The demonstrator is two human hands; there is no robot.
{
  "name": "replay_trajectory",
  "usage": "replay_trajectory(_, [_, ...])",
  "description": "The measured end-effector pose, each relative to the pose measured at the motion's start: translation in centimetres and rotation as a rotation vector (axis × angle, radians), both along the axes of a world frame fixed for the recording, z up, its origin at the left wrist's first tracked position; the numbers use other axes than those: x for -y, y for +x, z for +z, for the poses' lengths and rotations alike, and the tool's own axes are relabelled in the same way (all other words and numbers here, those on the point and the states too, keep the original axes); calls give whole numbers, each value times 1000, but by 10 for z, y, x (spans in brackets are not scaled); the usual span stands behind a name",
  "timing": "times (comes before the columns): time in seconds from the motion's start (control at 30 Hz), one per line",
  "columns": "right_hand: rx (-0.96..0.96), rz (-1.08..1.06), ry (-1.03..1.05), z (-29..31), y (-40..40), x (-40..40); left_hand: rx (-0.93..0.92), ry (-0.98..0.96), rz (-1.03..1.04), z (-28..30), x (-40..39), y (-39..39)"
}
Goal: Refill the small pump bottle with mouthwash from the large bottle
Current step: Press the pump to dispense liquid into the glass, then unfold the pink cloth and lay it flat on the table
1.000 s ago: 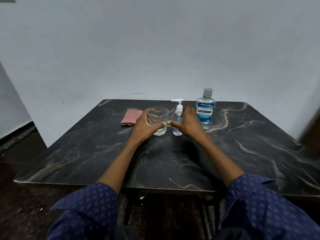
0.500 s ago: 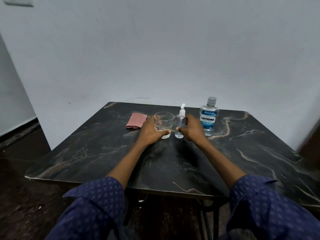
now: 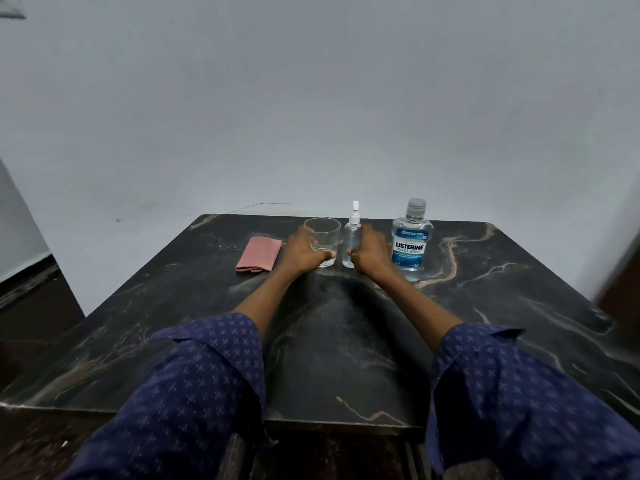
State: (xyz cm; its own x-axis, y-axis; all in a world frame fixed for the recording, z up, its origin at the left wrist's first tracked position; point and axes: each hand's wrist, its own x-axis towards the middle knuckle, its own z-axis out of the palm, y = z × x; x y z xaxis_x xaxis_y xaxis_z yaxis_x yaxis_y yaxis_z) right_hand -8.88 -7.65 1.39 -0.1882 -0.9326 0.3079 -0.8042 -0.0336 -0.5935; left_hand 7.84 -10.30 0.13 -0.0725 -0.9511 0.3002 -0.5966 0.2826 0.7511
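Setup step, nothing poured yet. Left hand wraps its fingers round an empty glass tumbler; right hand grasps the small pump bottle, pump head on, upright. Both stand near the far edge of the bench, about mid-width. Large mouthwash bottle sits just right of the right hand, capped, untouched, closer to the far right corner. Folded pink cloth lies left of the glass. Next move likely: unscrew the pump head, needing one hand to steady the bottle, then uncap the large bottle. Narrow neck, spill risk.
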Motion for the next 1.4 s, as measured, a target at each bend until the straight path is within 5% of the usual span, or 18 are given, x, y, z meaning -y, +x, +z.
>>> replay_trajectory(0.47, [-11,-14,48,2,-6,17,34,23,10,-2,16,5])
replay_trajectory(0.73, [-47,12,-52,-1,1,-40,-33,111,76,-7,-15,15])
replay_trajectory(1.0, [24,-76,-466,9,-25,-103,-133,-422,181,3,-74,-29])
replay_trajectory(1.17, [152,-272,-346,6,-69,-99,-184,-101,-82,12,-87,-87])
replay_trajectory(1.4, [154,-237,-41,-8,-98,-71,-147,83,-108,1,-86,-131])
